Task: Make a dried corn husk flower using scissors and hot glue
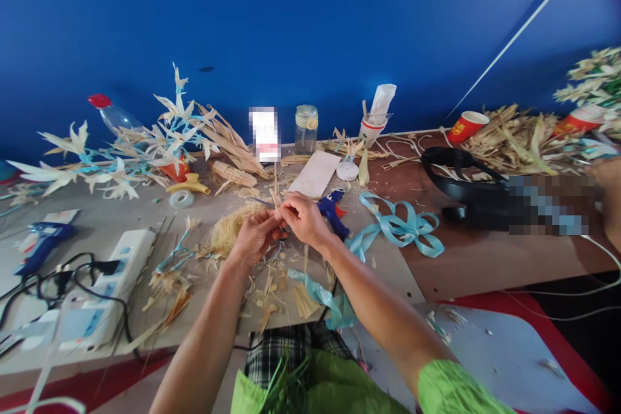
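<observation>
Beneath a blue wall (310, 19), a person in green (451, 388) works at a cluttered table (460, 265). White husk flowers (165, 136) spread at ten o'clock from the middle, a white power strip (125, 268) lies at eight, and loops of light-blue ribbon (410, 218) curl at three. At the dial's centre, the left hand (257, 231) and right hand (305, 217) meet, fingertips pinched together on a pale husk piece (275, 198), which points toward twelve o'clock.

From my remote seat, I have the left forearm (204, 323) and right forearm (383, 304) angled inward. My left hand (255, 238) and right hand (306, 217) meet ahead, fingers (268, 224) bent, tips pinched close together.
</observation>
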A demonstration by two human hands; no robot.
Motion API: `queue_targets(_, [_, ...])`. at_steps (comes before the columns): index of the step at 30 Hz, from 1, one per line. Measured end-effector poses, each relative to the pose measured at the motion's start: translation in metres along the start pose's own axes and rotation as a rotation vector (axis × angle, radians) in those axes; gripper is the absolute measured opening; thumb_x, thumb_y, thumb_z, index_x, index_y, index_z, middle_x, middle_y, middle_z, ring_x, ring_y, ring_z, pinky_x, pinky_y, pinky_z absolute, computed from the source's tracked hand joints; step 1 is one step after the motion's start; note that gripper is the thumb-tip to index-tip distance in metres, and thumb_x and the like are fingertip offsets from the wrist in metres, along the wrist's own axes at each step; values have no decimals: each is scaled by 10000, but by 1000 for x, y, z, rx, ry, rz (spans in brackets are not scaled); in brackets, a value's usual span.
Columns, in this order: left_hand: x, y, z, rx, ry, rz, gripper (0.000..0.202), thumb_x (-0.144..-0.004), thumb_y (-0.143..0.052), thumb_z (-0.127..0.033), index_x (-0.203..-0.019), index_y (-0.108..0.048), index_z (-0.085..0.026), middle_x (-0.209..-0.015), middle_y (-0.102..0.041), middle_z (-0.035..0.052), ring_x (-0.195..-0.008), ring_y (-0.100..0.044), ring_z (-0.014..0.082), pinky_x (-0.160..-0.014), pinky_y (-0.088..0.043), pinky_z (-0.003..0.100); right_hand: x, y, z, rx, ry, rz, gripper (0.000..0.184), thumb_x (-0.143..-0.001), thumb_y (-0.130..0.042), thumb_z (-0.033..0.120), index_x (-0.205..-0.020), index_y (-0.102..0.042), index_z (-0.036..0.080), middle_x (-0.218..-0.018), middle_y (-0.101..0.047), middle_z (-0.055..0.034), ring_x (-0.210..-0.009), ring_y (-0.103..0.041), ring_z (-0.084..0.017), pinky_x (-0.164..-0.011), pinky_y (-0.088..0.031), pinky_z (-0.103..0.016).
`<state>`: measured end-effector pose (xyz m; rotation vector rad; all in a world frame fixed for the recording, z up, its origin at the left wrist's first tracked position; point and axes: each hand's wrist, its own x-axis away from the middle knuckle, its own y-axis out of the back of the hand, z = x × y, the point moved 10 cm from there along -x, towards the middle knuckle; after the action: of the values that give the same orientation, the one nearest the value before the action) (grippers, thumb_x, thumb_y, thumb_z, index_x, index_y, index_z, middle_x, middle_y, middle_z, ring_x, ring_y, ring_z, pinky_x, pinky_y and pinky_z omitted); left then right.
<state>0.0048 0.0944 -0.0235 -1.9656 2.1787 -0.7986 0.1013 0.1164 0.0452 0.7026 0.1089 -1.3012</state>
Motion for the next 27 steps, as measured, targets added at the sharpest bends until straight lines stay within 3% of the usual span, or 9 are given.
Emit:
queue_targets(7, [-1,7,-3,-73,-48,-59,302,-618,-787,-347,-694,-596,-125,-598,-592,-15,-448,-497,53,-527,-482,213,0,5,-4,-68,-29,-71,222,-862,-515,301,-678,-545,181,-690,-516,-10,-674,-495,-131,-657,-388,-248])
queue_targets(12, [5,32,-35,2,-320,-279,280,-640,-765,-331,-697,-553,-158,-617,-586,-38,-469,-460,39,-558,-452,199,0,18,-20,-79,-135,-184,274,-877,-478,371,-683,-519,183,-682,-523,-14,-663,-490,-131,-647,-385,-249])
queue_targets(16, [12,47,-52,136,-440,-371,273,-637,-763,-314,-717,-536,-184,-617,-564,-67,-460,-419,33,-581,-456,207,1,17,-29,-18,-176,-177,197,-847,-516,325,-726,-557,176,-726,-568,-39,-714,-519,-148,-681,-408,-259])
queue_targets(22, [11,52,-50,185,-433,-387,261,-635,-761,-295,-710,-537,-185,-611,-556,-70,-451,-421,32,-575,-455,209,2,18,-34,91,-155,-198,140,-830,-519,241,-868,-618,150,-852,-600,-90,-743,-553,-160,-718,-446,-267])
queue_targets(24, [9,51,-48,175,-429,-378,258,-631,-760,-294,-712,-542,-184,-606,-554,-71,-451,-428,35,-573,-459,213,2,17,-37,166,-177,-180,183,-822,-507,198,-953,-622,144,-874,-607,-93,-740,-562,-165,-738,-457,-275])
queue_targets(27, [8,51,-49,142,-454,-380,259,-625,-760,-300,-698,-544,-177,-591,-548,-68,-445,-432,37,-569,-463,217,4,3,-42,295,-221,-25,275,-806,-487,141,-1050,-612,150,-934,-636,-89,-793,-587,-173,-794,-464,-284])
